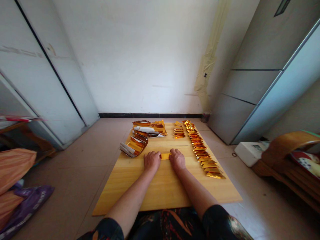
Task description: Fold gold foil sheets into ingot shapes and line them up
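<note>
A white wall (pixel 140 56) rises behind one wooden board (pixel 160 190), which lies on the tiled floor (pixel 62 176). On the board are two heaps of gold foil (pixel 147 128) at the far left, one short stack (pixel 179 130) at the far middle and one long row (pixel 202 153) at the right. The pieces overlap, so I cannot count them exactly. Near the board's middle, the left hand (pixel 152 161) and the right hand (pixel 177 159), both half closed, hold the two ends of one gold foil strip (pixel 165 156).

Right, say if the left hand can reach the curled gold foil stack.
Probably yes: the left hand sits near the curled gold foil stack, with only bare wooden board between, though it rests on a gold foil strip.
</note>
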`<state>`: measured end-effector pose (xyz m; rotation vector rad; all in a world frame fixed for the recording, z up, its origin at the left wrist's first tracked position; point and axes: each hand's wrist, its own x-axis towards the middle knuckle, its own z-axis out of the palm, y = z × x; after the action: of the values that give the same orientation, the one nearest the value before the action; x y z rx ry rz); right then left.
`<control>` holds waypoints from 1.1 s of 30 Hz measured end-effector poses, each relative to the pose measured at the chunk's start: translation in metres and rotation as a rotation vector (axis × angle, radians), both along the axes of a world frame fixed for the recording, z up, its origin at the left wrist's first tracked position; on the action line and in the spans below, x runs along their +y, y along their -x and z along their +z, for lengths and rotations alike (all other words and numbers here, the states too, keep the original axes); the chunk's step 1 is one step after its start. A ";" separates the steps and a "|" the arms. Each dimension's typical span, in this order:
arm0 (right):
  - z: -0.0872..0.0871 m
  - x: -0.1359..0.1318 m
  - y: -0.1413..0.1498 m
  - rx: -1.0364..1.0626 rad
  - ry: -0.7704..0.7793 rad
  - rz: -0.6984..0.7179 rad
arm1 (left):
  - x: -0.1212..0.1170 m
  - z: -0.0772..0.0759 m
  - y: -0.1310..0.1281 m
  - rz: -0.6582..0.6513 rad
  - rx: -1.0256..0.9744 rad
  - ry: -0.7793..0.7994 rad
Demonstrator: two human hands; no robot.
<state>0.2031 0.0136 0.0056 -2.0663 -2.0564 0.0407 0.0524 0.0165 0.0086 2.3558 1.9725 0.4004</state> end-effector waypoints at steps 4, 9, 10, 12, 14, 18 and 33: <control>0.001 -0.002 0.000 -0.045 -0.017 -0.009 | -0.001 -0.002 0.003 -0.048 0.043 -0.074; 0.002 -0.004 -0.002 -0.053 -0.035 0.012 | -0.001 -0.002 0.004 -0.095 0.046 -0.096; 0.001 -0.005 -0.003 -0.067 -0.031 0.032 | -0.001 -0.002 0.004 -0.097 0.034 -0.093; 0.001 -0.005 -0.005 -0.097 -0.023 0.076 | -0.001 -0.001 0.004 -0.098 0.016 -0.084; 0.001 -0.006 -0.008 -0.110 -0.015 0.107 | -0.001 -0.002 0.005 -0.091 0.006 -0.077; 0.002 -0.010 -0.018 -0.093 -0.009 0.101 | 0.000 -0.003 0.008 -0.075 -0.025 -0.083; 0.012 -0.009 -0.036 0.063 -0.072 0.105 | 0.003 -0.009 0.025 -0.037 -0.087 0.056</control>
<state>0.2393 0.0051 0.0173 -1.8894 -2.0954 0.0487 0.0278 0.0193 -0.0002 2.2962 1.8745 0.4327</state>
